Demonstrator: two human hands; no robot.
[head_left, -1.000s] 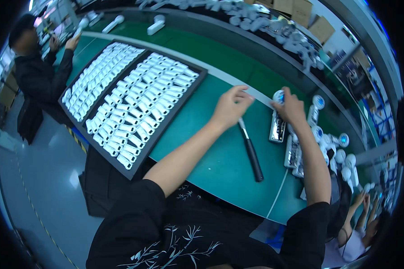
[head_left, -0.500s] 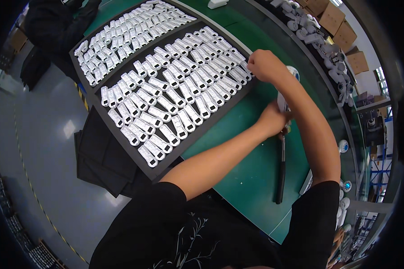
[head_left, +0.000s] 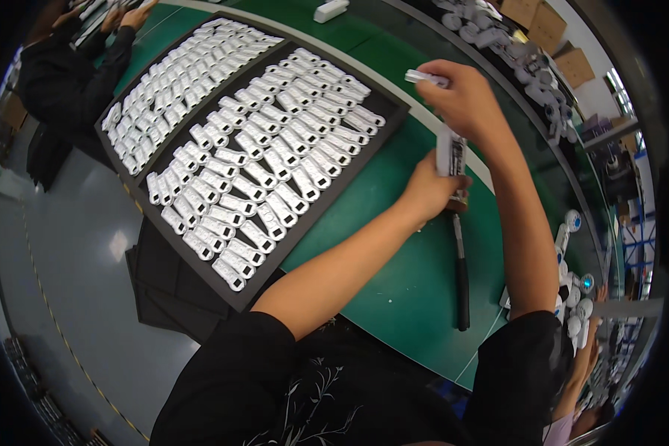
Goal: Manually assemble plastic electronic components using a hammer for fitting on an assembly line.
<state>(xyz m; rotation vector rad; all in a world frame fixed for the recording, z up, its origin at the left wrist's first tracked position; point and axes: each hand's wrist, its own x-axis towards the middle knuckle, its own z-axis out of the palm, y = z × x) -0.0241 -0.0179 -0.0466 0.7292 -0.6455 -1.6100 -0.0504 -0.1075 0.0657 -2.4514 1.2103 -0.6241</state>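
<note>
My left hand (head_left: 425, 187) is closed around an upright white device housing (head_left: 444, 149) with a darker inner side. Just above it my right hand (head_left: 464, 97) pinches a slim white plastic cover (head_left: 421, 76), apart from the housing. To the left, a black tray (head_left: 383, 137) with two compartments holds many rows of similar white plastic covers (head_left: 275, 163), each with a small dark window at one end. Below my left hand lies a tool with a metal shaft and black handle (head_left: 462, 290); its upper end is hidden behind that hand.
The tray rests on a green worktable (head_left: 364, 290). Black empty trays (head_left: 175, 290) are stacked below its left edge. White devices (head_left: 572, 290) crowd the right side, and more lie along the far line. A co-worker (head_left: 82, 82) works at the far left; another person's arm shows lower right.
My right hand has left the tray's right corner with a white cover and is now above my left hand. The view has shifted slightly, and the co-worker's hands have come into sight.
</note>
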